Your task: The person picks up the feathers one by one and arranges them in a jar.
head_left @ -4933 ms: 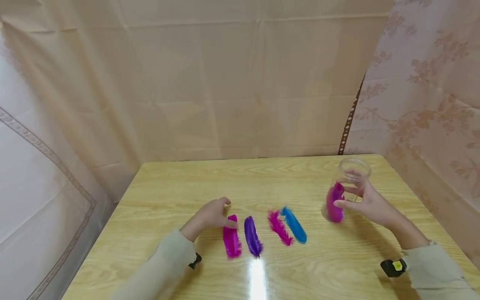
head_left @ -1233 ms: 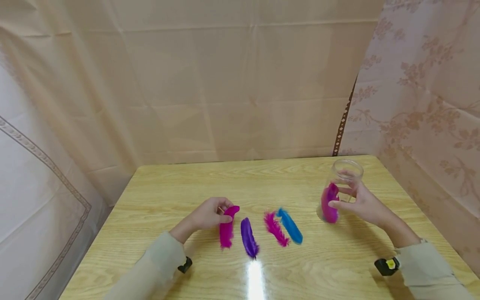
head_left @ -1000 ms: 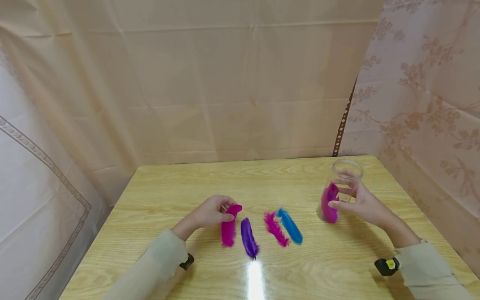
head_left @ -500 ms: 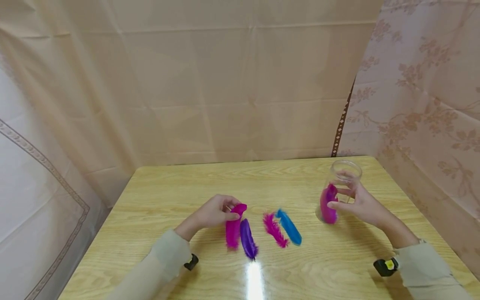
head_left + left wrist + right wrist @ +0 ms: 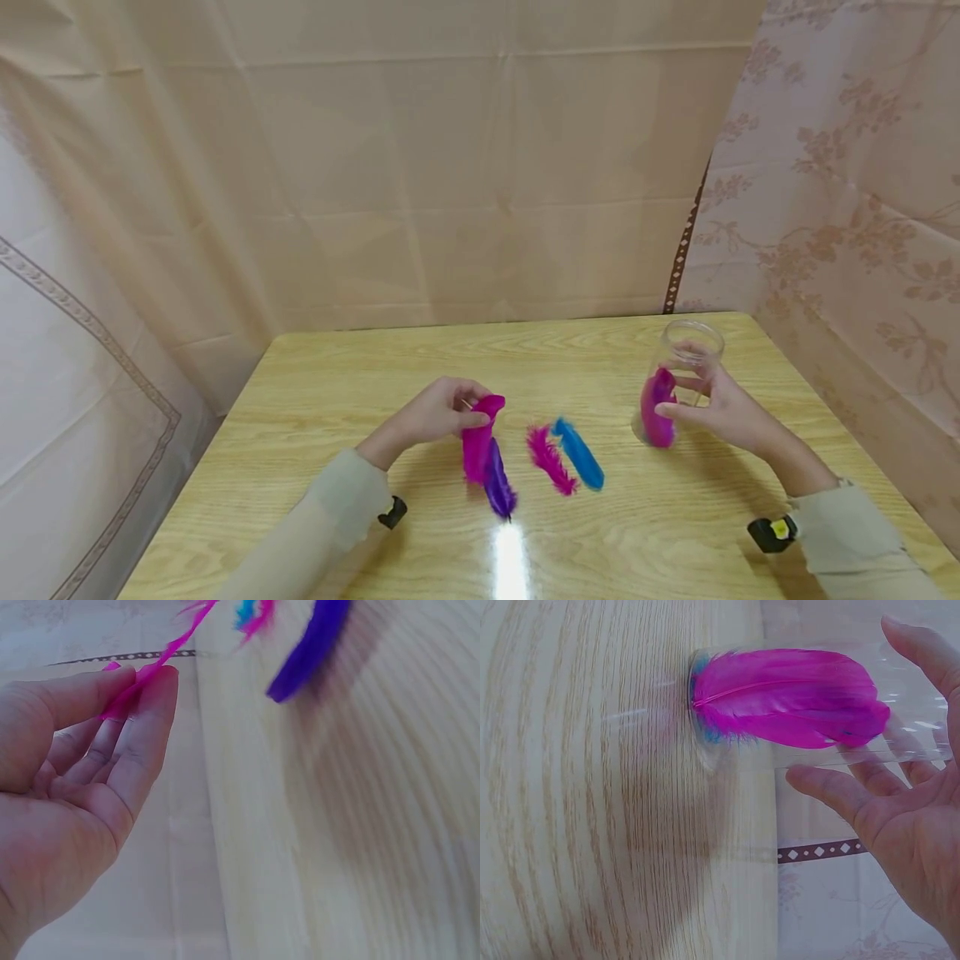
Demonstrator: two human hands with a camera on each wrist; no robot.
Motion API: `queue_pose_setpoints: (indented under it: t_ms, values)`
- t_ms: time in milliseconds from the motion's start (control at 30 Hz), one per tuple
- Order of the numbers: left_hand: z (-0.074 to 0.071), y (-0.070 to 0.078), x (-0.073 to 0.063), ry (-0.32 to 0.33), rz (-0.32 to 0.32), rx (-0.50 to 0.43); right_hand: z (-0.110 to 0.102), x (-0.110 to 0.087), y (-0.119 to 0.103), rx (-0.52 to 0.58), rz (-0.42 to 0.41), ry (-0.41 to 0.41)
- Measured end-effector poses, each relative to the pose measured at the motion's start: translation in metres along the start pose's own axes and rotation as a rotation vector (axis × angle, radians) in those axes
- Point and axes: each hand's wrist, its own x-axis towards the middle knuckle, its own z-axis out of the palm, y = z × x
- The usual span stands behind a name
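Yellowish wood makes up the table (image 5: 352, 375); on its near side a white glare (image 5: 512, 562) shines, the left sleeve (image 5: 337, 508) and right sleeve (image 5: 862, 542) come in on either side of it, and a black wrist device (image 5: 772, 534) sits by each cuff; just beyond the glare lies a purple feather (image 5: 498, 483); to its right a fluffy pink feather (image 5: 551, 460) and a blue feather (image 5: 579, 454) lie close beside each other, with a wider stretch of wood between them and the glass jar (image 5: 667, 358); the left hand (image 5: 435, 412), nearly closed, pinches a magenta feather (image 5: 477, 442) between thumb and fingers, raised above the table, its lower end overlapping the purple one in the head view; the right hand (image 5: 723, 408) curls partway round the jar, which stands mouth up toward the right edge (image 5: 813, 400), a magenta-purple feather (image 5: 795, 697) and blue tufts (image 5: 709, 735) inside; wood grain runs out to the left edge (image 5: 216, 442) and, past both hands, to the far edge (image 5: 465, 327); behind hangs a beige curtain (image 5: 375, 167), with a floral cloth (image 5: 847, 208) at right and a whitish cloth (image 5: 67, 383) at left.
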Motion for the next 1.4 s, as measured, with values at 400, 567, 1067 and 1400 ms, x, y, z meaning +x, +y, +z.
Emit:
queue_pose_setpoints:
  t_ms: [400,567,1067,1400]
  values:
    - [0.008,0.024,0.018,-0.009,0.005,-0.039,0.000,0.000,0.000,-0.008,-0.004,0.003]
    - [0.010,0.030,0.024,-0.010,0.007,-0.058,0.000,-0.001,-0.001,-0.014,0.006,0.004]
    - [0.010,0.038,0.030,-0.007,0.029,-0.081,-0.001,-0.002,-0.002,-0.001,0.026,-0.003]
    - [0.005,0.046,0.034,0.000,0.048,-0.084,0.000,-0.001,-0.003,-0.002,0.025,-0.001]
